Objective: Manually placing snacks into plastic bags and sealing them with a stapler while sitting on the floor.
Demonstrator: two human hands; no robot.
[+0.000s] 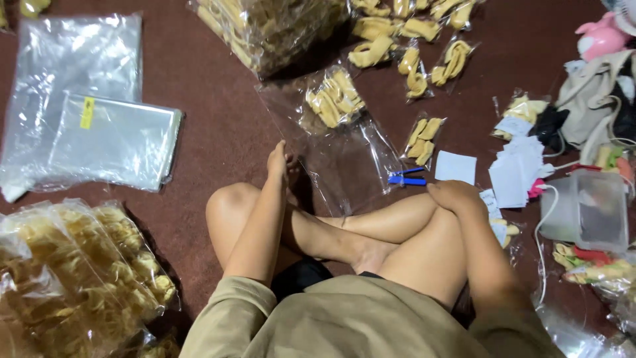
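seated cross-legged on a dark red carpet (pixel 218 119), seen from above. left hand (pixel 277 161) stretched forward past the knee, fingertips down on the near edge of a clear plastic bag (pixel 331 142) lying flat on the carpet; grip looks loose, fingers together rather than spread, but whether pinching the film or only pressing it cannot be told. inside that bag, near its far end, a small heap of yellow snack pieces (pixel 334 99), so the flat empty half lies nearest the hand, easy to catch. right hand (pixel 454 195) resting curled over the right knee, holding nothing visible, grip half closed. just in front of that knee, a blue clip-like tool (pixel 405 177) on the carpet, beside a white paper slip (pixel 455 166); further right a loose pile of white slips (pixel 520 169), within arm's reach, probably kept there for going in with the packs. beyond, several small filled packs (pixel 424 138) laid apart in a row-like scatter, and a big bag of the same yellow snacks (pixel 271 26) at the top. to the left, a stack of empty clear bags (pixel 116 140) lying flat, and near the left knee large bags of pale chips (pixel 73 265). far right, a clear plastic box (pixel 589 209) with a white cable, cloth and a pink toy above it.
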